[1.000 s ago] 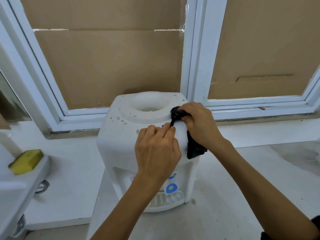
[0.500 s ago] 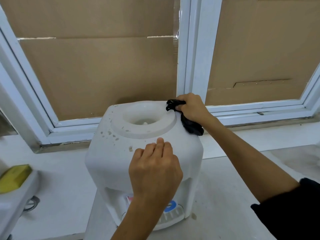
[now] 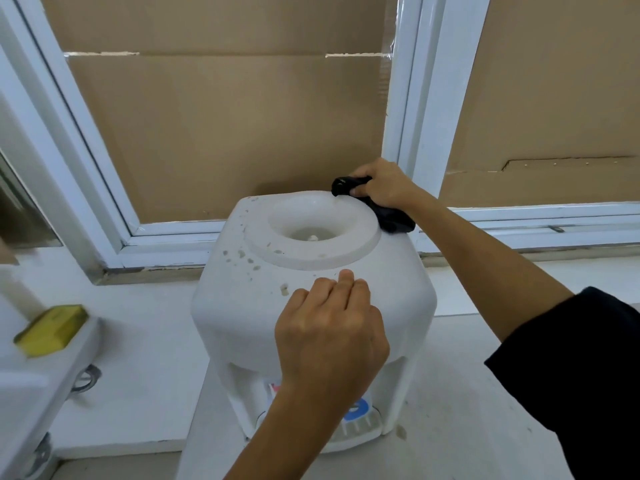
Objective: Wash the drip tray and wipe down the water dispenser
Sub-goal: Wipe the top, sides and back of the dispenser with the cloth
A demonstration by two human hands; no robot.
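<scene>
A white water dispenser point(image 3: 242, 299) stands on a white counter under the window, its top speckled with brownish spots around the round bottle well point(image 3: 311, 230). My right hand point(image 3: 388, 185) grips a black cloth point(image 3: 394, 216) at the far right rim of the well. My left hand point(image 3: 329, 334) rests on the near top edge of the dispenser, fingers loosely bent and holding nothing. The drip tray point(image 3: 360, 427) with a blue tap lever sits at the dispenser's base, partly hidden by my left forearm.
A yellow sponge point(image 3: 52, 329) lies on the rim of a white sink point(image 3: 52, 375) at the left. White window frames point(image 3: 412, 98) backed with brown cardboard stand close behind the dispenser. The white counter point(image 3: 485, 445) spreads to the right.
My right hand has carried the black cloth from the near right side of the top up to the far right rim. My left hand let go of the cloth and now lies on the dispenser.
</scene>
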